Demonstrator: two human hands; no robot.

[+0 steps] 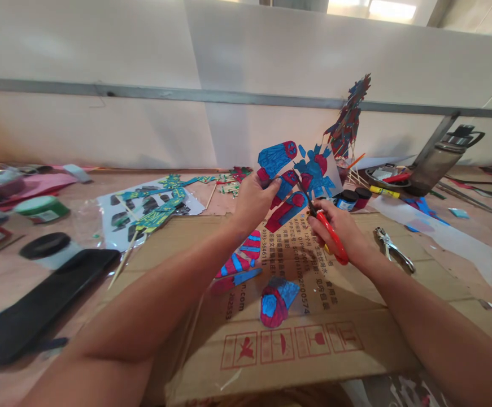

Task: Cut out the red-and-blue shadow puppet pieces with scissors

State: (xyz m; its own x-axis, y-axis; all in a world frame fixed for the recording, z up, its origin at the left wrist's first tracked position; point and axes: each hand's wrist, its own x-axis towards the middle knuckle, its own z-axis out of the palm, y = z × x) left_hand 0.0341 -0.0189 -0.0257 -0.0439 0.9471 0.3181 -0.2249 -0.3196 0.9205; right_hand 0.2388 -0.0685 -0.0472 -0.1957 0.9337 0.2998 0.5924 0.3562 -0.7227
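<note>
Between thumb and fingers, my left hand [256,198] pinches a white sheet painted with blue and crimson figure parts [277,158], raised above the cardboard. My right hand [334,226] grips red-handled scissors [334,240]; their dark blades reach in among the painted shapes of the sheet. Whether the blades are parted I cannot tell. Below lie cut-out pieces: striped blue and crimson ones [241,260], and a rounded one [277,302] nearer me. All rest on a flattened cardboard box [296,367] with printed lettering.
At left are yellow-green cut-outs on sticks [161,212], a green-lidded jar [42,209] and a long black object [46,305]. To the right are metal pliers [393,250], paint jars [347,199], a yellow marker [384,192] and a water bottle [443,161]. A white wall stands behind.
</note>
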